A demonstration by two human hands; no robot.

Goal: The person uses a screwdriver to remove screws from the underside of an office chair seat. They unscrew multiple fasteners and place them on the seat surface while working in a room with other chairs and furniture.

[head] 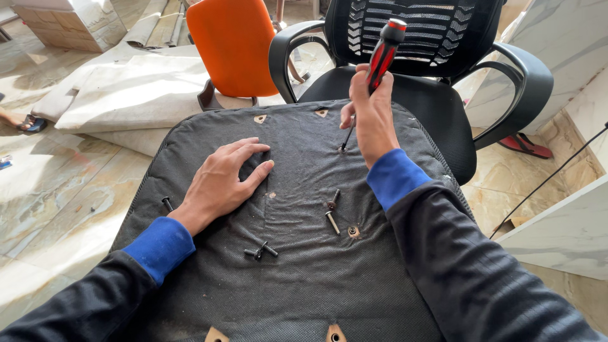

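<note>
Screwdriver (382, 57) with a red and black handle stands nearly upright in the right hand (370, 117), which is clenched around the handle; its tip meets a hole in the black fabric-covered seat base (304, 278) lying in front of the person. The left hand (225, 177) lies flat on the fabric, fingers spread, grasping nothing. Loose bolts (332, 212) lie on the seat base near the right forearm, another pair (260, 251) lies nearer the left sleeve, and one bolt (167, 203) sits at the left edge. Beyond stand a black mesh office chair (437, 69) and an orange chair back (233, 44) on the marble floor (57, 196).
</note>
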